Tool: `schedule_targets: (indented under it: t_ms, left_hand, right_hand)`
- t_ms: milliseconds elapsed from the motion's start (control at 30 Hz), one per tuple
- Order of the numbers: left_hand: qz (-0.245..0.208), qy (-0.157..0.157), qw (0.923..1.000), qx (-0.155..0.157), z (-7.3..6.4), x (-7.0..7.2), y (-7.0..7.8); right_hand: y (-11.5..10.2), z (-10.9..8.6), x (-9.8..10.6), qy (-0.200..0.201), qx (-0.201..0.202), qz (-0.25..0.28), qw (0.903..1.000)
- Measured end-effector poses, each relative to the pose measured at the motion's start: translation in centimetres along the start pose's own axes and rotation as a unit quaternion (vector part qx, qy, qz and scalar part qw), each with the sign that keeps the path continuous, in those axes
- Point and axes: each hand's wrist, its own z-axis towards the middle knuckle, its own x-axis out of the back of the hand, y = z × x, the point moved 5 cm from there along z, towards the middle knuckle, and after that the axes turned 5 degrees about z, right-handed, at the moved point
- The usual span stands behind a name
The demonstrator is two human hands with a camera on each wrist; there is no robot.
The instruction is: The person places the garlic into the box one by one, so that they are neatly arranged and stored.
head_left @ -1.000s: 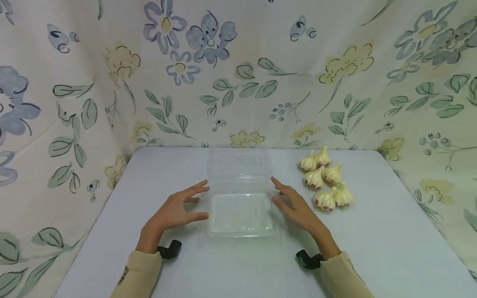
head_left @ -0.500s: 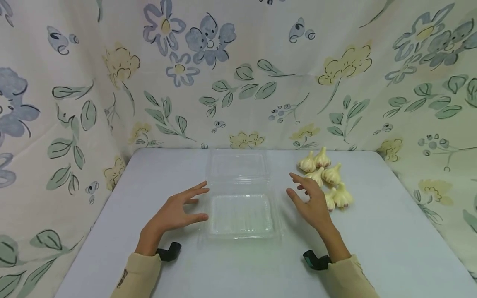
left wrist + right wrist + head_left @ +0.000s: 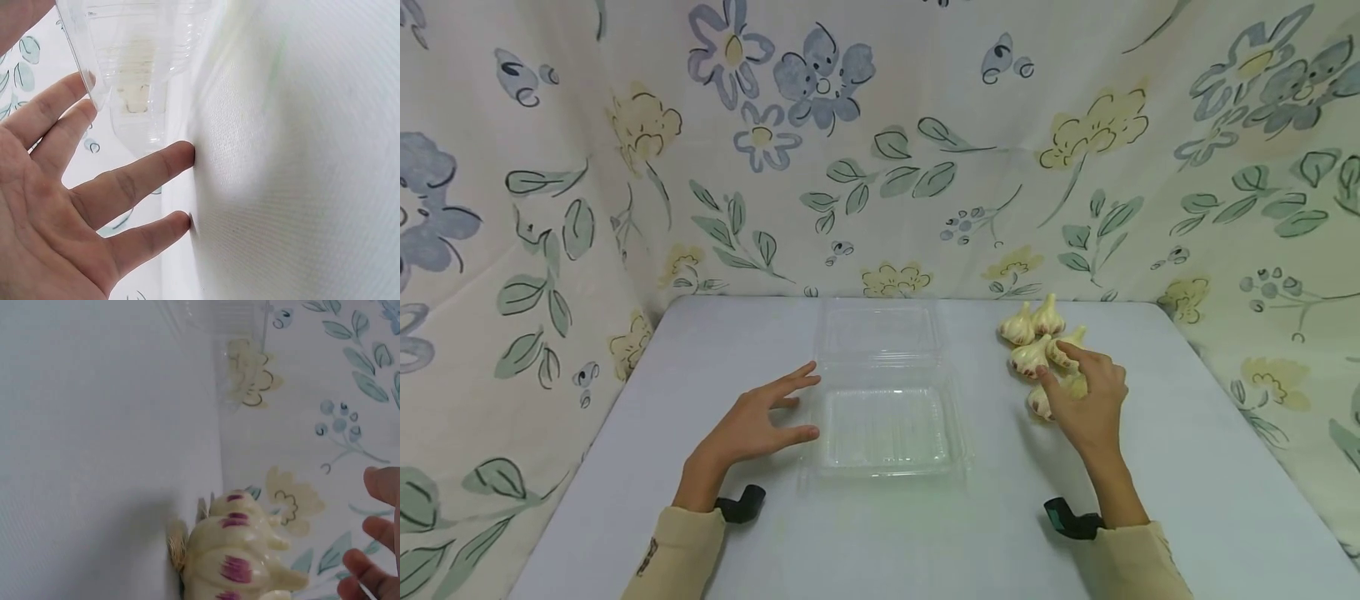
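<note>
A clear plastic clamshell container (image 3: 883, 474) lies unfolded mid-table, its lid (image 3: 880, 333) towards the back. My left hand (image 3: 748, 427) is at its left side with fingers spread. In the left wrist view, two fingertips meet the edge of the container (image 3: 150, 50), while two others rest on the tabletop. Several garlic bulbs (image 3: 1030, 360) are grouped at the right. Over the nearest ones hovers my right hand (image 3: 1092, 408), fingers loosely bent and partly hiding them. The right wrist view has garlic (image 3: 234, 565) low in the middle and the fingertips (image 3: 359, 565) apart from it.
A white tabletop (image 3: 880, 550) carries everything. Behind it and along both sides hangs a floral curtain (image 3: 880, 242). A black wrist camera (image 3: 742, 505) sits below the left hand, another black wrist camera (image 3: 1073, 520) below the right.
My right hand has left the container's right side and moved right to above the garlic bulbs. The left hand and the container have stayed in place.
</note>
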Motion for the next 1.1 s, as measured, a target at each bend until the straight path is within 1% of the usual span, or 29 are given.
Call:
schedule_targets:
  t_ms: [100, 200, 300, 367, 400, 500, 600, 800, 967, 1100]
  left_hand:
    - [0.002, 0.001, 1.0000, 0.000, 0.0, 0.1, 0.0]
    - [0.007, 0.000, 1.0000, -0.002, 0.1, 0.1, 0.0]
    - [0.008, -0.001, 1.0000, -0.003, 0.1, 0.1, 0.1]
    - [0.006, -0.002, 1.0000, -0.003, 0.2, 0.1, 0.2]
    - [0.005, -0.003, 1.0000, -0.003, 0.2, 0.1, 0.2]
    - [0.008, -0.004, 1.0000, -0.004, 0.2, 0.1, 0.2]
    - [0.010, -0.004, 0.9999, -0.003, 0.2, 0.0, 0.1]
    - [0.009, -0.003, 0.9999, -0.001, 0.2, 0.1, 0.1]
    - [0.010, -0.005, 0.9999, -0.001, 0.1, 0.1, 0.2]
    - [0.009, -0.005, 0.9999, -0.002, 0.1, 0.1, 0.3]
  right_hand:
    - [0.7, 0.2, 0.8, -0.006, -0.025, -0.010, 0.9996]
    - [1.5, 0.4, 1.4, -0.025, -0.068, -0.018, 0.9972]
    - [2.3, 0.4, 1.8, -0.050, -0.120, -0.031, 0.9911]
    - [2.9, 0.4, 2.0, -0.064, -0.144, -0.039, 0.9867]
    - [3.2, 0.4, 2.1, -0.069, -0.150, -0.041, 0.9854]
    - [4.1, 0.3, 2.5, -0.081, -0.155, -0.049, 0.9833]
    - [4.9, 0.1, 2.9, -0.091, -0.150, -0.056, 0.9828]
    - [5.8, -0.2, 3.5, -0.118, -0.153, -0.068, 0.9787]
    - [6.6, -0.5, 3.6, -0.152, -0.165, -0.082, 0.9711]
    - [7.1, -0.7, 3.6, -0.187, -0.170, -0.090, 0.9634]
